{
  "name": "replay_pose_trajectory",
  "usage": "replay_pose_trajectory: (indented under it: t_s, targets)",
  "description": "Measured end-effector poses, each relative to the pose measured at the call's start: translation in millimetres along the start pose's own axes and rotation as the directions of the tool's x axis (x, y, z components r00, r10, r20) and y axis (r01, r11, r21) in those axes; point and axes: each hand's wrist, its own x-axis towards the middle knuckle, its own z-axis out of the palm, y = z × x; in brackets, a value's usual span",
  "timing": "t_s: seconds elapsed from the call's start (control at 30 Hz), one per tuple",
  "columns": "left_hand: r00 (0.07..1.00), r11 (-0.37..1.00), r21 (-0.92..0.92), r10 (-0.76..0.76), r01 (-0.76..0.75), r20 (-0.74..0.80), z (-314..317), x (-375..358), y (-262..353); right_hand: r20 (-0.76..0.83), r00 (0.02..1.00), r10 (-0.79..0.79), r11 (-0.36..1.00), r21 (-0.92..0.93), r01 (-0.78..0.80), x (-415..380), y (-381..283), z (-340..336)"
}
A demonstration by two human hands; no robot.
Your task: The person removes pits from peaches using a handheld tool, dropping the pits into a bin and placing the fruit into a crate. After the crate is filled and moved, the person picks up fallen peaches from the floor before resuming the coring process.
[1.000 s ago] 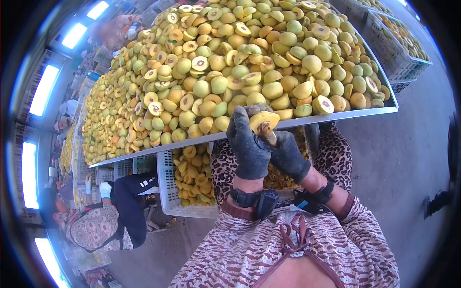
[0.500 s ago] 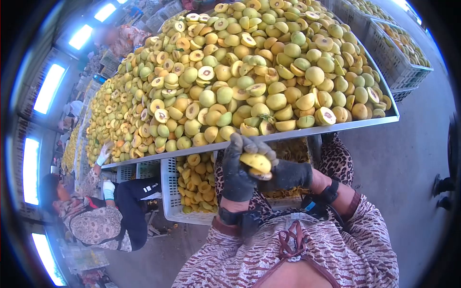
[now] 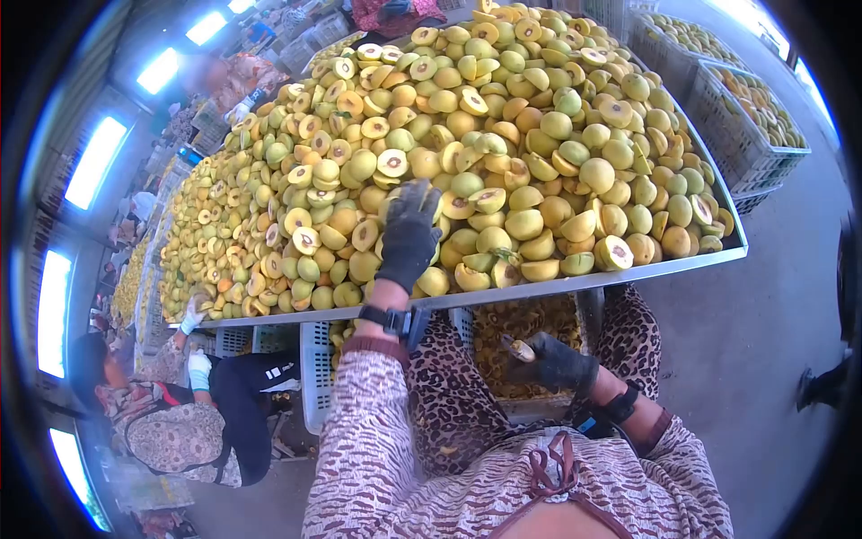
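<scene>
My left hand [image 3: 409,234], in a dark glove, reaches onto the heap of halved yellow peaches [image 3: 539,144]. Its fingers curl over a peach half [image 3: 391,207], mostly covered by the glove. Many halves show a brown stone or hollow on the cut side. Lower down, over the crate between my knees, my gloved right hand [image 3: 561,364] is closed round a small tool [image 3: 518,349]. Only its short pale end sticks out past the fingers; its exact kind is hidden.
The metal table rim [image 3: 503,287] runs in front of me. Below stand a crate of peel-like scraps [image 3: 512,328] and a white crate [image 3: 316,377]. Stacked fruit crates [image 3: 736,121] are at right. A co-worker [image 3: 180,422] sits at left, one gloved hand at the table.
Both hands were together holding a yellow peach half. My left hand has moved up onto the heap without it; my right has dropped lower with the tool. The crate's scraps show more now.
</scene>
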Motion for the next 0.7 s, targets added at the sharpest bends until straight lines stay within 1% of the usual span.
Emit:
replay_pose_trajectory:
  t_s: [0.03,0.07,0.1,0.13,0.17,0.2,0.23,0.27,0.3,0.33,0.37,0.43,0.47,0.5,0.53,0.57,0.6,0.63,0.67,0.7]
  targets:
    - [0.987,0.995,0.064,0.072,-0.082,0.144,28,9,-17,-0.010,1.000,0.004,1.000,-0.015,-0.004,-5,-5,-4]
    - [0.986,0.997,-0.048,0.066,-0.059,0.154,23,20,-19,-0.062,0.998,0.005,1.000,-0.026,-0.006,-10,-9,-6]
    - [0.974,0.994,-0.080,0.089,-0.074,0.210,17,33,-27,-0.115,0.993,0.003,1.000,-0.028,-0.006,-15,-12,-7]
    - [0.977,0.989,-0.126,0.102,-0.079,0.189,12,36,-31,-0.119,0.993,0.003,1.000,-0.023,-0.006,-19,-17,-8]
    - [0.978,0.982,-0.169,0.109,-0.079,0.176,7,33,-34,-0.173,0.985,0.000,0.999,0.044,0.008,-22,-22,-10]
    - [0.976,0.984,-0.162,0.109,-0.078,0.190,7,24,-36,-0.225,0.974,-0.003,0.993,0.113,0.029,-24,-27,-10]
    - [0.997,0.855,-0.517,-0.005,0.042,0.073,6,16,-36,-0.223,0.975,-0.008,0.991,0.125,0.037,-23,-31,-9]
    - [0.989,0.588,-0.803,-0.150,0.092,0.003,5,10,-37,-0.282,0.959,-0.030,0.994,0.093,0.059,-20,-36,-9]
    - [0.947,0.416,-0.870,-0.283,0.264,0.152,-37,3,-2,-0.336,0.941,-0.046,0.996,0.062,0.071,-17,-40,-8]
    - [0.956,0.338,-0.914,-0.260,0.222,0.136,-45,-12,15,-0.366,0.925,-0.102,0.994,-0.001,0.109,-11,-45,-5]
    - [0.963,0.256,-0.950,-0.242,0.179,0.116,-50,-26,30,-0.358,0.929,-0.094,0.994,0.013,0.105,-3,-48,-1]
    - [0.955,-0.016,-0.978,-0.209,0.210,0.209,-57,-52,69,-0.462,0.834,-0.302,0.953,-0.137,0.269,15,-52,9]
    - [0.975,0.138,-0.978,-0.182,0.155,0.129,-55,-63,92,-0.460,0.839,-0.291,0.957,-0.124,0.264,21,-59,13]
    - [0.989,0.285,-0.954,-0.141,0.091,0.052,-52,-74,112,-0.486,0.794,-0.364,0.930,-0.141,0.340,25,-68,17]
    - [0.987,0.282,-0.954,-0.150,0.099,0.059,-49,-84,128,-0.507,0.743,-0.437,0.895,-0.166,0.413,26,-71,20]
    - [0.915,-0.190,-0.970,-0.345,0.151,0.210,-45,-92,141,-0.502,0.748,-0.433,0.898,-0.166,0.409,26,-66,21]
    - [0.801,-0.621,-0.780,-0.427,0.077,0.419,-43,-97,146,-0.509,0.775,-0.375,0.915,-0.069,0.398,27,-59,23]
    - [0.803,-0.627,-0.775,-0.423,0.076,0.421,-42,-99,147,-0.512,0.799,-0.316,0.924,0.026,0.382,26,-54,21]
    - [0.780,-0.651,-0.757,-0.444,0.058,0.441,-41,-102,148,-0.511,0.802,-0.311,0.928,0.020,0.372,21,-50,15]
    - [0.754,-0.673,-0.739,-0.466,0.037,0.462,-39,-103,148,-0.459,0.884,-0.090,0.953,0.217,0.210,12,-55,8]
